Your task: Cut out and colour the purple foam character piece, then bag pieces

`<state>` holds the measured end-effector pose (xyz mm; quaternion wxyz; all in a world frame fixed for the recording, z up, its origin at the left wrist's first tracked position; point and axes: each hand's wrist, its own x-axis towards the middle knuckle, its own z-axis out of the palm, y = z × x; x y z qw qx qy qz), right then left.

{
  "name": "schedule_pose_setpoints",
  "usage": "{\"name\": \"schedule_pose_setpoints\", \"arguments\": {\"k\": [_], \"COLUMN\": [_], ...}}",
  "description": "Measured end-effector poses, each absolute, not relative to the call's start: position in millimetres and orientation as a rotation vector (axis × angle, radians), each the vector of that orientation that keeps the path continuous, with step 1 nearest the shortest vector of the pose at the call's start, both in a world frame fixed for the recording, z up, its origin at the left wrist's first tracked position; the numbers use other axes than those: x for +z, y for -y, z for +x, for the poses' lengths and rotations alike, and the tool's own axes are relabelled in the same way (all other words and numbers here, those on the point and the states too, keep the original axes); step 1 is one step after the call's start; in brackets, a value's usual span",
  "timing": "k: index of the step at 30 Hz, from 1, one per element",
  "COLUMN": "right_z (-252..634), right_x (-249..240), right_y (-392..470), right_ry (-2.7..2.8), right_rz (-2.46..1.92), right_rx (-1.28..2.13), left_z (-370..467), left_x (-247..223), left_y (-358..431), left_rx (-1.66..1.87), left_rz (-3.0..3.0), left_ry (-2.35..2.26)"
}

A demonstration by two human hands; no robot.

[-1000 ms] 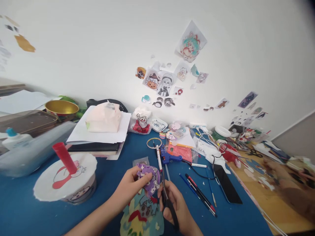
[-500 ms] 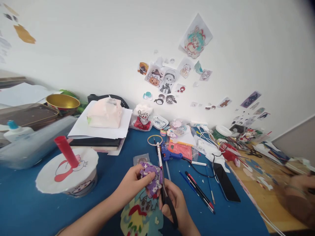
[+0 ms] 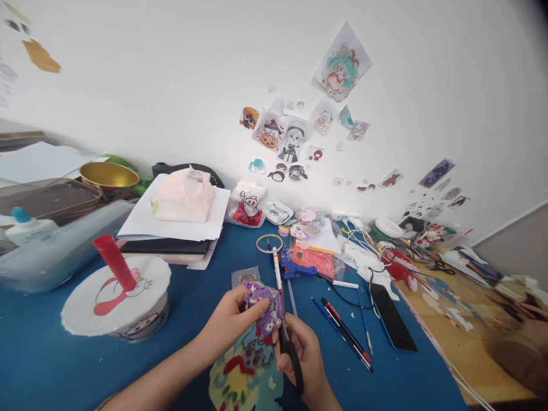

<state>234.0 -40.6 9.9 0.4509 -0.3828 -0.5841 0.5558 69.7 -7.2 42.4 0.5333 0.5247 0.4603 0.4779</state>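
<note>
My left hand pinches a small purple piece with white and grey cartoon details, thumb on its face. In my right hand is a pair of black-handled scissors, fingers round the handles. The blades reach up along the right edge of the purple piece; whether they touch it I cannot tell. Below, on the blue table, lies a coloured cartoon figure in yellow, teal and red, partly covered by my hands. A small clear bag lies just behind the purple piece.
A white-lidded tub with a red tube stands at left. A blue glue gun, pens and a phone lie to the right. Paper stacks sit at the back. At far right, a blurred person's arm is by a wooden table.
The scissors and my right hand have shifted slightly left and turned a little. The purple piece stays in my left hand, slightly tilted. At far right, the other person's arm has moved.
</note>
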Motion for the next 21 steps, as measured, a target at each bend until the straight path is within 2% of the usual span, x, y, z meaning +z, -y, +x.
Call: {"name": "schedule_pose_setpoints", "arguments": {"k": [21], "right_z": [231], "right_x": [8], "right_y": [41], "right_ry": [1.405], "right_rz": [-0.908], "right_rx": [1.418], "left_z": [70], "left_x": [48], "left_y": [10], "left_rx": [1.049], "left_rz": [1.315], "left_ry": [-1.112]}}
